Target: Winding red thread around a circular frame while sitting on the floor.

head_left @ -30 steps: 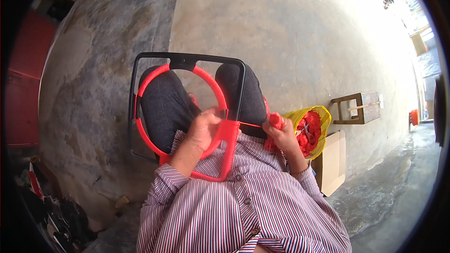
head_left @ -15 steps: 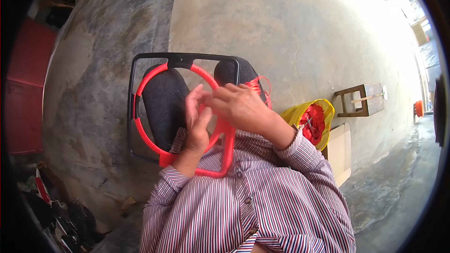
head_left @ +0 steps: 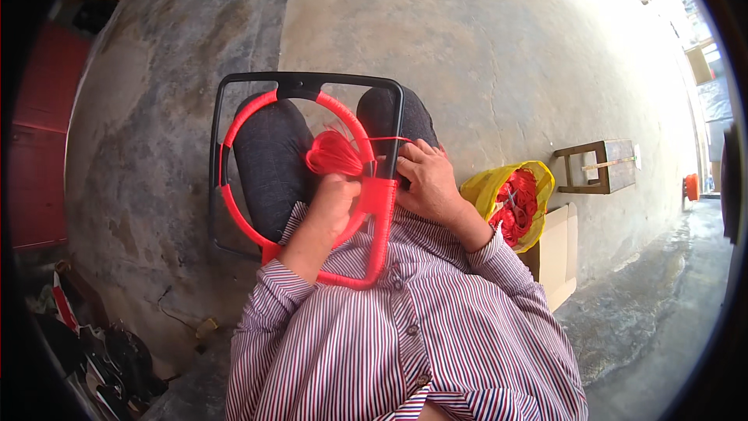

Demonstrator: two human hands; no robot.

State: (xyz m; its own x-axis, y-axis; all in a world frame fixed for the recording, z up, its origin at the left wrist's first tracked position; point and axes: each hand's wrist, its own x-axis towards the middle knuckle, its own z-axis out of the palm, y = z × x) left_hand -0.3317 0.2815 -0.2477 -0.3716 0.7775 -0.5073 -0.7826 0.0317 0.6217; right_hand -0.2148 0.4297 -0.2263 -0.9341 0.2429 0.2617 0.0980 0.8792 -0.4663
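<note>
A black rectangular frame with a ring inside it rests over my thighs. Glossy red strip is wrapped round much of the ring and the frame's near right corner. My left hand is closed inside the ring, gripping a looped bundle of red strip that stands up above the fist. Curled at the frame's right side bar, my right hand grips it where the red wrapping meets bare black; its fingertips are partly hidden. A thin red strand runs from the ring across the bar toward this hand.
To my right a yellow bag holds red strips and what looks like scissors. Beside it lies a cardboard piece. A small wooden stool stands farther right on the concrete floor. Dark clutter sits at the lower left.
My hands were together over the ring's right part and are now apart. The left is lower with the red bundle showing above it; the right has moved right and down onto the side bar.
</note>
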